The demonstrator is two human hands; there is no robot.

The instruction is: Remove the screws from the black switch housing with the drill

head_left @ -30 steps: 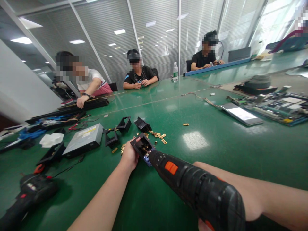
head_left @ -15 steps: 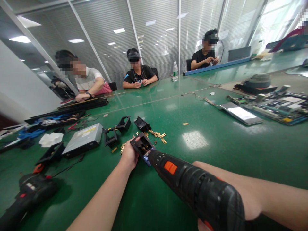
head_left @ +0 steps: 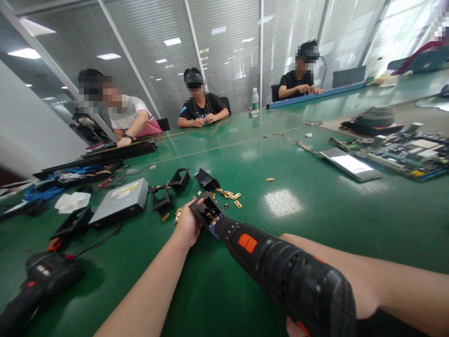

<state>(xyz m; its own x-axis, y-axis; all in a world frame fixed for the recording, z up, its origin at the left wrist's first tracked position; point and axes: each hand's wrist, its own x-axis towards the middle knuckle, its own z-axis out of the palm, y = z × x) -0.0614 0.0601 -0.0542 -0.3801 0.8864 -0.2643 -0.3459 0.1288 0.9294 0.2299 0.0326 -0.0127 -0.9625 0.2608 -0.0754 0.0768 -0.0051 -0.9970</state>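
Observation:
My left hand [head_left: 187, 225] is closed around a small black frame [head_left: 201, 210] with metal parts inside and a blue part at its lower end. A black and orange power screwdriver [head_left: 277, 267] lies across the view, its tip at the blue end of the frame. My right hand [head_left: 354, 285] grips it from the far side, most fingers hidden behind the tool. Brass plates [head_left: 228, 194] lie just beyond the frame, others beside my left hand. Further black frames [head_left: 179, 179] stand behind.
A silver drive [head_left: 121, 201] and a second power tool [head_left: 49, 276] lie at the left. A phone [head_left: 351, 164] and circuit boards [head_left: 414, 152] are at the right. Three people sit across the green table [head_left: 238, 159], one behind a blue bar [head_left: 315, 96].
The view has shifted very slightly. The person at the far right has lowered their hands to the blue bar. My hands keep their hold on the frame and the screwdriver.

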